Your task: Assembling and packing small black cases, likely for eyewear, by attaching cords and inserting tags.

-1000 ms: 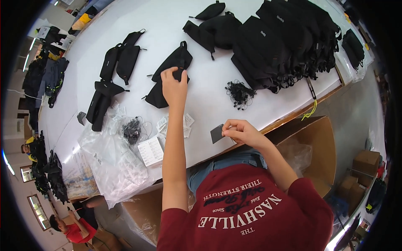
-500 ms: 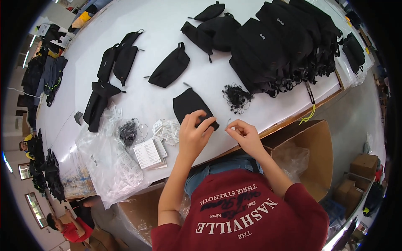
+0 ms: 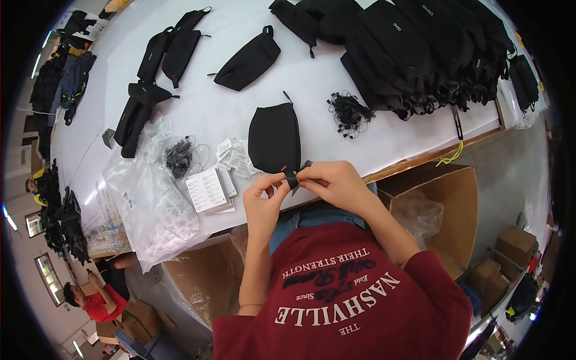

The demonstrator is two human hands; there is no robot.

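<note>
A small black zip pouch (image 3: 273,137) lies on the table in front of me, its zip pull pointing to the far side. From its near end sticks a short black strap loop (image 3: 291,179). My left hand (image 3: 264,201) is closed in a pinch on the loop's left side. My right hand (image 3: 337,185) pinches at the right side of the same loop, thumb and fingertips together. Whether a thin cord or tag also sits between the right fingertips is too small to tell.
Left of the pouch are stacked white cards (image 3: 207,191), loose white labels (image 3: 239,157), a black cord bundle (image 3: 180,157) and a clear plastic bag (image 3: 150,207). Another cord bundle (image 3: 350,114) lies right. Black bags (image 3: 414,54) pile up far right; a cardboard box (image 3: 444,210) stands below the edge.
Both hands have come together at the pouch's near end and now pinch its strap loop. The pouch has turned more upright in view. The whole view has shifted slightly.
</note>
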